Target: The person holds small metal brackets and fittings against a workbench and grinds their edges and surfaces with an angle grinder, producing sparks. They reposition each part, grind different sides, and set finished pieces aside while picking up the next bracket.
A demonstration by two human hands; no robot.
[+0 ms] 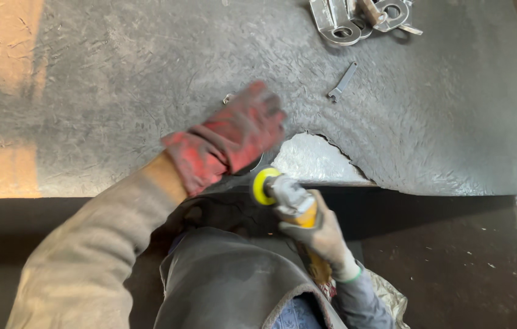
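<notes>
Now right hand (319,234) fingers closed around yellow grinder (289,201), left hand (231,137) blurred, seemingly flat on workbench (88,91), grip unclear.

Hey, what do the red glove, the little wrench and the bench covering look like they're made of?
Red glove: seemingly coated fabric, matte, smeared with dark grime. Wrench: metal, probably steel, dull grey with a faint sheen. Bench covering: looks like dark rubber or similar sheet, scuffed, and torn at the edge, baring a shiny textured metal surface.
</notes>
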